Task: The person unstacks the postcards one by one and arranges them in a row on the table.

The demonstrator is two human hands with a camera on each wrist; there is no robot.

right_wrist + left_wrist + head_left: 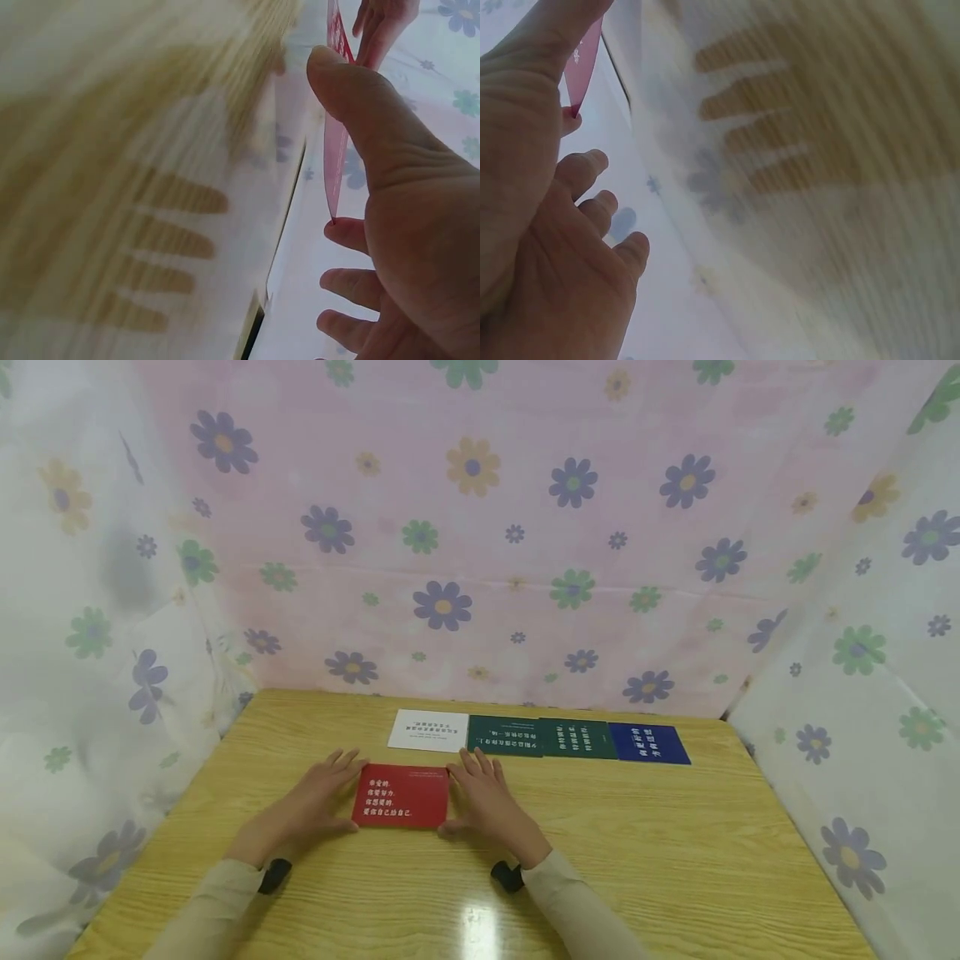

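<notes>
A red card (401, 796) with white printed characters is held face up between the two hands. My left hand (315, 797) grips its left edge, index fingertip at the far corner and thumb at the near one. On the opposite edge, my right hand (491, 802) pinches the card the same way. Both wrist views show the card nearly edge-on, raised off the table: the left one catches a corner of the card (583, 71) at a fingertip, the right one the card (335, 161) between thumb and index finger. The other fingers of each hand extend loosely, free of the card.
Behind the red card lies a row of cards on the wooden table (660, 835): a white card (427, 730), a green card (504, 736), another green card (576, 738) and a blue card (649, 743). Flowered curtains (480, 535) enclose the back and sides.
</notes>
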